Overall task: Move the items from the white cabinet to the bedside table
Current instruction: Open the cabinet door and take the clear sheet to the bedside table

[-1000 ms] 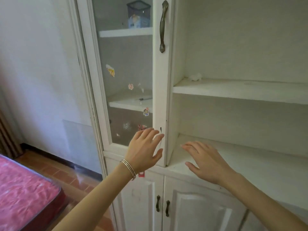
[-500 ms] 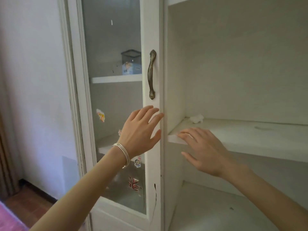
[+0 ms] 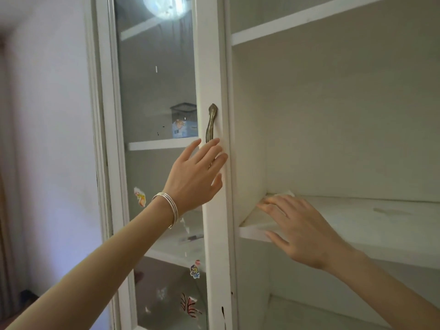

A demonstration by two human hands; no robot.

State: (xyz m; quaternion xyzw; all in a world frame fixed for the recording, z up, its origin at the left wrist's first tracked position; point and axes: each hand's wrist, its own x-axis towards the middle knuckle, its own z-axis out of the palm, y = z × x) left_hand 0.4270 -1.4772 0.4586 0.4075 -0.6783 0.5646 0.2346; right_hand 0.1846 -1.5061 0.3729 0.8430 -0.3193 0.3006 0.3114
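text: none legible | blue box (image 3: pixel 184 129): print seemingly present, too blurred to read

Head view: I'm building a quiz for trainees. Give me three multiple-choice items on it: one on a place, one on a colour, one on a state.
1. Where is the mesh holder?
A. On a shelf behind the glass door
B. On the open right shelf
C. On the floor

2. What colour is the handle?
A. Black
B. Brass
C. Red

3. How is the left hand?
A. A fist
B. Gripping the handle
C. Open, fingers straight

Answers:
1 A: it shows through the glass.
2 B: the metal is dull gold.
3 C: the spread fingers lie before the handle, not round it.
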